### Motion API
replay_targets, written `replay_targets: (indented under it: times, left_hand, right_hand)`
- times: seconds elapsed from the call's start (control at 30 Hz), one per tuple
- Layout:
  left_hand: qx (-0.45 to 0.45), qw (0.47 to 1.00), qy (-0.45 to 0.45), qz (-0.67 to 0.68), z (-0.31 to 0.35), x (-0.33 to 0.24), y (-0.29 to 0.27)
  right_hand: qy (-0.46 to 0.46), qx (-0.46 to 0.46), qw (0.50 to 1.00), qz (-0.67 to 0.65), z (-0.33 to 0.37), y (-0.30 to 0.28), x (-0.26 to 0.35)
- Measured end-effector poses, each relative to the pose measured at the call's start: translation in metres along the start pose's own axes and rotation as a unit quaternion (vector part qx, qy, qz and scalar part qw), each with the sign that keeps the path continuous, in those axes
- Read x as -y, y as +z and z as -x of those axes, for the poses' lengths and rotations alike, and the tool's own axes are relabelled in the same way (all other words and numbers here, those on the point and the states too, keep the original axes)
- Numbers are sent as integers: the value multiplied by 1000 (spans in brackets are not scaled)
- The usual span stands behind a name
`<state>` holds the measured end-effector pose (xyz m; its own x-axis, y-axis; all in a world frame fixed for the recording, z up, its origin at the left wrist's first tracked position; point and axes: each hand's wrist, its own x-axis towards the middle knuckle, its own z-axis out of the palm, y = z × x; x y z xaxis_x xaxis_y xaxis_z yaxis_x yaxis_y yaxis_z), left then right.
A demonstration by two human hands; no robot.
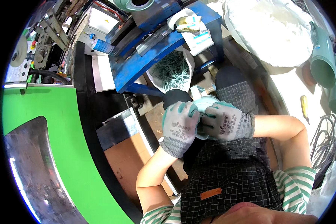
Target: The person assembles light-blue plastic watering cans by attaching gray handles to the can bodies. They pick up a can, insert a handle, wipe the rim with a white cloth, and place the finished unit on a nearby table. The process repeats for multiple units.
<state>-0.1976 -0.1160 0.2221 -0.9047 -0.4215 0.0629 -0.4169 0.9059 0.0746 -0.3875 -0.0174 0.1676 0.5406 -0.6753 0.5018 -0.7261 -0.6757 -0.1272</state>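
Both hands wear grey work gloves with green fingertips and meet over my lap. Between them is a pale green rounded plastic part (205, 102), largely covered by the gloves. My left hand (180, 122) has its fingers curled in against the part's left side. My right hand (223, 121) is closed with fingers bent, gripping the same part from the right. The fingertips press close together, so whether a small tool sits between them cannot be seen. Just beyond the hands stands a white sack (189, 59) filled with thin green plastic strips (171, 71).
A blue bench (128, 69) ahead bears a spray bottle (102, 46) and a paper-wrapped item (190, 24). To the left is a green machine panel (59, 123). At the right lie a large white bag (268, 30), pale green cylinders (322, 61) and a slim yellow tool (305, 106).
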Motion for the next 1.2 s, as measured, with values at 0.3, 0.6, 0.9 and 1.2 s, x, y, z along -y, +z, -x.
replay_targets:
  times: [0.3,0.6,0.9,1.2]
  left_hand:
    - [-151,869,-94,461,-18,40,32]
    - [-199,688,-361,597,-175,155,160]
    - [-147,639,-308,689,-199,137,172]
    - [-216,834,-262,436,-200,126,158]
  right_hand:
    - [350,-275,760,-474,3,-10,-69]
    - [622,-321,356,-619,14,114,-283]
    - [390,-280,458,-748,43,121,-266]
    - [428,-254,534,-684,26,100,-250]
